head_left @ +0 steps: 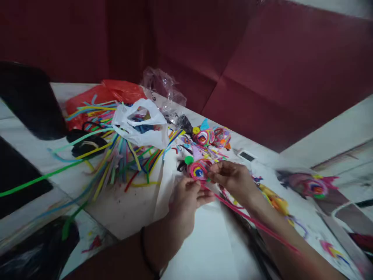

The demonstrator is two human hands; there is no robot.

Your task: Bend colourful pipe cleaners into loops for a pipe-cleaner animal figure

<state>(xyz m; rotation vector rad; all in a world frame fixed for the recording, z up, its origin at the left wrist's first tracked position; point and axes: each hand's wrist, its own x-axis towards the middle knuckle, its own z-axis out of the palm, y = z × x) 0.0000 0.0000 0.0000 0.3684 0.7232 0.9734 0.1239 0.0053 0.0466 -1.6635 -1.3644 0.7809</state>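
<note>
Between my hands is a round coiled piece point(199, 171) in pink and red, with yellow and blue at its middle. My left hand point(186, 198) pinches its lower edge, the fingers curled. At the right edge of the coil, my right hand point(230, 177) has thumb and forefinger pressed together. A long pink strip point(253, 221) runs from the coil down to the right, below my right hand and along the forearm. A green round piece point(189, 160) shows just above the coil.
Many coloured strips point(116, 163) spread out at the left, beside a white plastic bag point(142, 122) and a red bag point(122, 90). Finished-looking coiled pieces point(205, 137) lie behind my hands. A small white device point(246, 156) and another coiled piece point(316, 186) are at the right.
</note>
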